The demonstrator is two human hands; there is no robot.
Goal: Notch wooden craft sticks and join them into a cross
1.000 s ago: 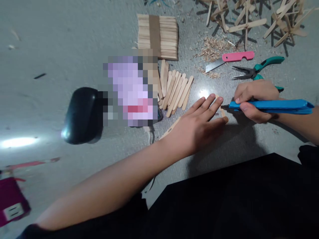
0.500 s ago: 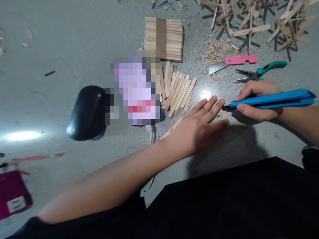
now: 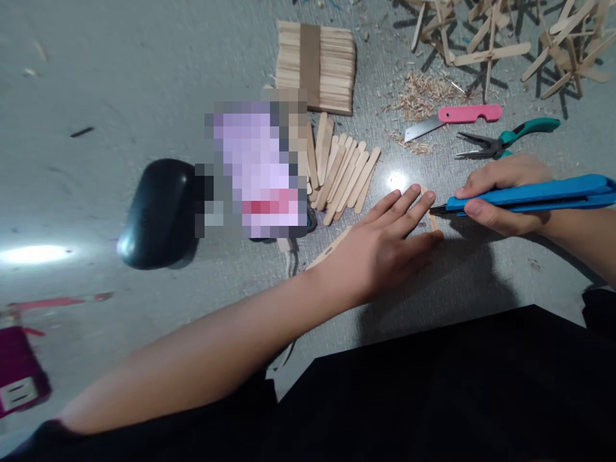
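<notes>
My left hand (image 3: 389,240) lies flat with its fingers stretched out, pressing a wooden craft stick (image 3: 434,221) against the tabletop. Most of that stick is hidden under the fingers. My right hand (image 3: 503,192) is closed around a blue utility knife (image 3: 543,194). The knife's dark tip meets the stick just beside my left fingertips. Part of another craft stick with a slot in it (image 3: 330,250) shows by my left wrist. Several loose craft sticks (image 3: 349,176) are fanned out beyond my left hand.
Beyond my hands lie green-handled pliers (image 3: 495,144), a pink folding knife (image 3: 469,114) and wood shavings (image 3: 416,96). A banded bundle of sticks (image 3: 332,67) and stick assemblies (image 3: 491,54) are at the back. Leftward are a blurred-out phone (image 3: 262,167) and a black mouse (image 3: 161,212).
My right hand and the utility knife have shifted slightly to the right, the tip still at the stick. My left hand stays in place. The view has shifted a little.
</notes>
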